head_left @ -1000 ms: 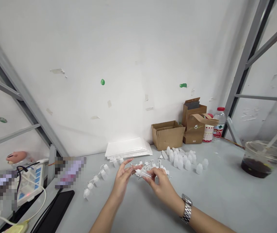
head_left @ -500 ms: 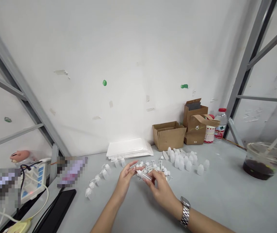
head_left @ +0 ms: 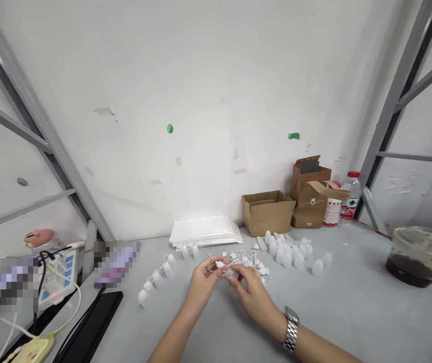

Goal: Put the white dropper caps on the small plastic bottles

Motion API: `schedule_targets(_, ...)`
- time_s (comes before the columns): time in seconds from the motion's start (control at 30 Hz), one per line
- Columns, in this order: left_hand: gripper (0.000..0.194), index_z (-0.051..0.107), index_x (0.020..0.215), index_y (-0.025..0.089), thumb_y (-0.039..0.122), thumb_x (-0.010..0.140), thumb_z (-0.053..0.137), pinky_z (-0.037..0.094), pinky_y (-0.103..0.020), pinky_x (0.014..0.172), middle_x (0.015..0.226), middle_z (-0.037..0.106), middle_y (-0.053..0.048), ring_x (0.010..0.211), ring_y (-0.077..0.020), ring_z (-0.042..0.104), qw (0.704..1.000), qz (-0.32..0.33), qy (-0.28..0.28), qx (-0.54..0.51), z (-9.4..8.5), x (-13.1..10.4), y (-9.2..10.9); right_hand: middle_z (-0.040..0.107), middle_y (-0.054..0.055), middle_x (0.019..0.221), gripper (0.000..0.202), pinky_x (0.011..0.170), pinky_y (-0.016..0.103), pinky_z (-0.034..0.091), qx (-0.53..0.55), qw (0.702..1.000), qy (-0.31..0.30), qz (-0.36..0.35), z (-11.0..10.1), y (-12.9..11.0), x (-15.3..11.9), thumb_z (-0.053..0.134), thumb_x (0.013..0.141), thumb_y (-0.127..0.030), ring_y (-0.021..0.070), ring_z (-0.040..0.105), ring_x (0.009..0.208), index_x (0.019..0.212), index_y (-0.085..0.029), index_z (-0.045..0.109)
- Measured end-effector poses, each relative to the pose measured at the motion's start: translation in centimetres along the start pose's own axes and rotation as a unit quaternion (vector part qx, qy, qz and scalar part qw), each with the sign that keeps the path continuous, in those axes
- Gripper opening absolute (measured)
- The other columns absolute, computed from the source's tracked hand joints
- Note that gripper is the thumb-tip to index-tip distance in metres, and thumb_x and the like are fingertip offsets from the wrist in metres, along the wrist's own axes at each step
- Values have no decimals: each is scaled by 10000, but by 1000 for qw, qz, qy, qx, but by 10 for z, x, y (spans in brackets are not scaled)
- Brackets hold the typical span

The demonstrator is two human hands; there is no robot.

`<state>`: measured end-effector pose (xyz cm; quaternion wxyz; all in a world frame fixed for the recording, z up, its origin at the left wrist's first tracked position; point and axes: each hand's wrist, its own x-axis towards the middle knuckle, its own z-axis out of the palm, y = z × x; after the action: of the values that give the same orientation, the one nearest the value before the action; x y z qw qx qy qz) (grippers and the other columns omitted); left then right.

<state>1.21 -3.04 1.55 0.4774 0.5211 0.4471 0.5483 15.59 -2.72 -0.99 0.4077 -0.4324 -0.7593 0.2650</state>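
Observation:
Between my hands is a small translucent plastic bottle [head_left: 231,274] with a white cap [head_left: 220,264] at its left end. My right hand [head_left: 252,287] pinches the bottle's body. My left hand [head_left: 201,282] is closed at the cap end, its thumb and fingers on the cap; a thin white strap loops beside these fingers. Just behind lies a heap of white caps with straps [head_left: 251,260], partly covered by my right hand. To the right stand several uncapped translucent bottles [head_left: 287,258]. A curved row of capped bottles [head_left: 157,277] lines the left side.
At the back are a stack of white sheets [head_left: 204,229], an open cardboard box [head_left: 268,216], a brown paper bag [head_left: 309,201] and a red-capped bottle [head_left: 351,196]. A drink cup [head_left: 408,252] stands far right. A black slab [head_left: 93,327] and a power strip [head_left: 59,275] with cables lie left.
My left fingers have closed in from spread to gripping the cap end of the bottle. The view has shifted slightly left; my right hand keeps hold of the bottle.

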Motion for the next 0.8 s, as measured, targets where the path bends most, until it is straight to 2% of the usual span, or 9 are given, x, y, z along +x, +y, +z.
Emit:
schedule_targets(0.1,232,680,828,188,326,643,654,406,-366,869,894,695,-76,924,-245,586,997,23,13,77,0,0,-2,579,54,888,147,790,347,370,-51,998,7,-42,-1,1,-1,496,820,-298,207,507,847,906,-222,588)
schedule_targets(0.2,262,671,851,186,362,662,626,408,-350,870,969,678,-80,954,-236,579,997,22,43,62,0,1,-4,553,37,775,98,715,324,381,-104,994,20,-40,-5,6,2,526,786,-264,185,506,733,823,-195,585)
schedule_targets(0.33,353,596,969,169,403,706,568,431,-336,810,1041,642,-100,902,-215,612,984,12,173,-41,-10,6,-5,555,-2,632,130,613,265,365,-104,994,24,4,-10,16,24,509,782,-292,143,492,589,759,-173,555)
schedule_targets(0.43,344,561,983,168,395,724,546,434,-321,771,989,648,-94,836,-193,631,961,33,265,-69,-21,9,-4,582,-5,606,154,548,228,349,-92,995,-18,38,-6,18,53,490,781,-301,132,514,566,727,-168,544)
schedule_targets(0.5,328,553,975,172,382,724,546,433,-310,744,943,655,-81,798,-182,636,950,50,300,-75,-26,10,-3,615,7,641,162,541,219,345,-128,990,-42,48,4,15,75,502,770,-315,130,535,582,745,-162,546)
schedule_targets(0.63,291,536,969,187,344,724,546,424,-287,696,844,660,-41,715,-152,635,930,65,347,-101,-32,12,-3,659,32,718,164,639,249,356,-194,976,-96,25,34,7,109,578,716,-331,162,579,690,712,-167,579)
schedule_targets(0.8,280,520,959,192,321,712,551,416,-273,655,787,654,-17,646,-131,621,913,80,381,-125,-34,13,-1,670,96,794,116,735,316,349,-235,963,-131,14,64,6,120,618,677,-257,226,591,811,651,-144,609)
